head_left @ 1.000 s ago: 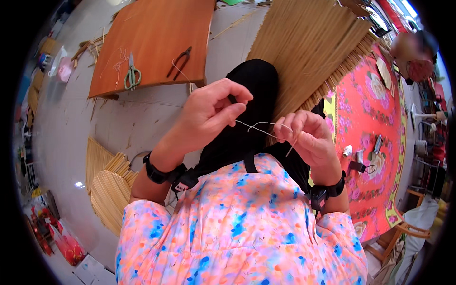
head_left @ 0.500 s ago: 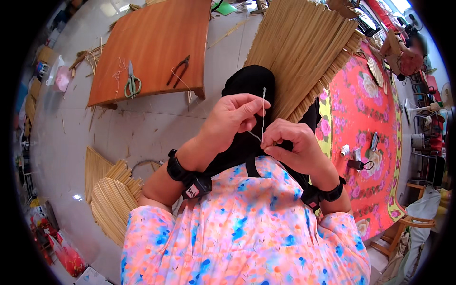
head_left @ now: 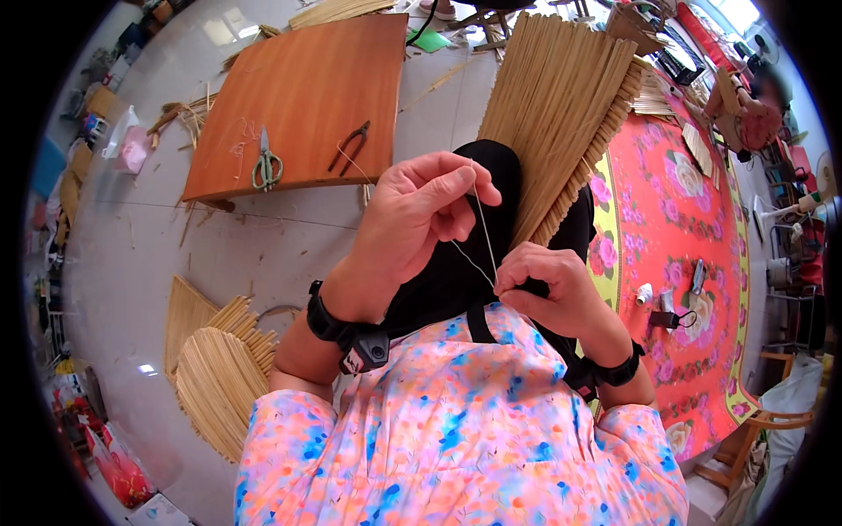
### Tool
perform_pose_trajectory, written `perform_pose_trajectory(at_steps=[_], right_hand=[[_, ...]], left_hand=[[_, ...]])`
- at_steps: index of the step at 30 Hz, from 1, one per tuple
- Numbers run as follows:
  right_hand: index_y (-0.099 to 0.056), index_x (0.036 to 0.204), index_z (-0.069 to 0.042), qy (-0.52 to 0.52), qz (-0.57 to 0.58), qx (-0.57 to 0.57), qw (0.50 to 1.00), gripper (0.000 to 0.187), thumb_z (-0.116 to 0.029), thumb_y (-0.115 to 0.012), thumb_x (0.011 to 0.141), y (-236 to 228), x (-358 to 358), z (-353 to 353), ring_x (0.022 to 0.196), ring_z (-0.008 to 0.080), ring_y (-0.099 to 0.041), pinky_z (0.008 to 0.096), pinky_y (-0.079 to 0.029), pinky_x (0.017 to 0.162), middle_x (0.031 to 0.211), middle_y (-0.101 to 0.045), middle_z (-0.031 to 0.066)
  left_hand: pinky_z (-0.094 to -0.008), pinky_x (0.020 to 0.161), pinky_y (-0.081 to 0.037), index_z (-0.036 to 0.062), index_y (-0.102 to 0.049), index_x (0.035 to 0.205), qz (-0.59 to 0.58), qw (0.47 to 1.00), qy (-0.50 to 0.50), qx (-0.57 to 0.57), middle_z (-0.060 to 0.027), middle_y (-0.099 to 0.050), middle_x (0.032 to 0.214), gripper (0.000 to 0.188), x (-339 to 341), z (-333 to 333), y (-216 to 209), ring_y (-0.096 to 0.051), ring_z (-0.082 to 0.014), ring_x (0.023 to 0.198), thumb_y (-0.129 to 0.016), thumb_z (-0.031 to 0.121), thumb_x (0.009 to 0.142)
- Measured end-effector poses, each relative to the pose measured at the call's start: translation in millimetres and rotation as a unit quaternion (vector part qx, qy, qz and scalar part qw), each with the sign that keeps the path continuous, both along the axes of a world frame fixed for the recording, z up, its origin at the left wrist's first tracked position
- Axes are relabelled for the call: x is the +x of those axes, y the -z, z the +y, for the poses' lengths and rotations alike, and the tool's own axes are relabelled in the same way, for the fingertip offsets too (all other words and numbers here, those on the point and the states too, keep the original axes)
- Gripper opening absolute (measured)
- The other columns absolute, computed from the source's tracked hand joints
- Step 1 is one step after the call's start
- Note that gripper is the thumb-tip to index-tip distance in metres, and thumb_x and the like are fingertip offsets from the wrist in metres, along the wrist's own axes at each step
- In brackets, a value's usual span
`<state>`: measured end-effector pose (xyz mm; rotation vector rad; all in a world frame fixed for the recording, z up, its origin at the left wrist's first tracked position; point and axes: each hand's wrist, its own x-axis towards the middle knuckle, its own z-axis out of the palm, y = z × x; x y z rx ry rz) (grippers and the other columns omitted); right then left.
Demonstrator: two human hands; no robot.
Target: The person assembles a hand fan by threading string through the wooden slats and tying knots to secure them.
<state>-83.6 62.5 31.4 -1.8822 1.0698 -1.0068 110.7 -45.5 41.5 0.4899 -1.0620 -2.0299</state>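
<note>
The white thread (head_left: pixel 487 232) now spans more space between the hands — its tip no longer stands tall — so one strand runs straight. The left hand (head_left: pixel 408 215) pinches it in closed fingers; the right hand (head_left: pixel 551 285) grips lower, over black trousers (head_left: pixel 430 296).

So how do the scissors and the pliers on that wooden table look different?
The scissors have pale green handles and grey blades; the pliers look dark all over. The scissors' handles form closed loops, while the pliers' are slim and open-ended. The scissors lie nearly straight up the picture; the pliers slant up to the right. Both lie on the wooden table.
</note>
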Motion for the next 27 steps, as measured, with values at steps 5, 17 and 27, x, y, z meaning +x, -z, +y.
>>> perform_pose_trajectory(at_steps=[5,17,27], right_hand=[[-0.063,0.082,-0.002,0.09,0.028,-0.059,0.994,0.011,0.004,-0.068,0.074,-11,-4,10,0.083,0.0197,-0.061,0.0288,-0.049,0.07,0.09,-0.062,0.0091],[-0.055,0.085,-0.001,0.121,-0.205,-0.027,0.971,0.008,-0.005,-0.062,0.085,-1,-31,5,0.079,0.0185,-0.051,0.0299,-0.043,0.071,0.082,-0.055,0.0075],[-0.054,0.086,-0.001,0.104,-0.234,0.018,0.966,0.012,-0.01,-0.062,0.089,5,-56,7,0.073,0.0181,-0.053,0.0282,-0.042,0.068,0.08,-0.056,0.0086]], left_hand=[[-0.0208,0.048,-0.046,0.0012,-0.06,0.09,0.028,0.998,0.045,-0.023,-0.0057,-0.062,0.074,0.014,4,13,-19,-0.056,-0.0098,0.054,-0.053,0.012,0.094],[-0.0321,0.051,-0.046,0.0014,-0.064,0.088,0.102,0.866,0.045,-0.488,-0.0078,-0.061,0.079,0.009,2,51,-67,-0.058,-0.0244,0.059,-0.057,0.006,0.092],[-0.0399,0.048,-0.044,-0.0005,-0.05,0.078,0.031,0.829,0.092,-0.55,-0.0105,-0.051,0.065,0.028,10,70,-98,-0.055,-0.0318,0.056,-0.059,0.024,0.088]])
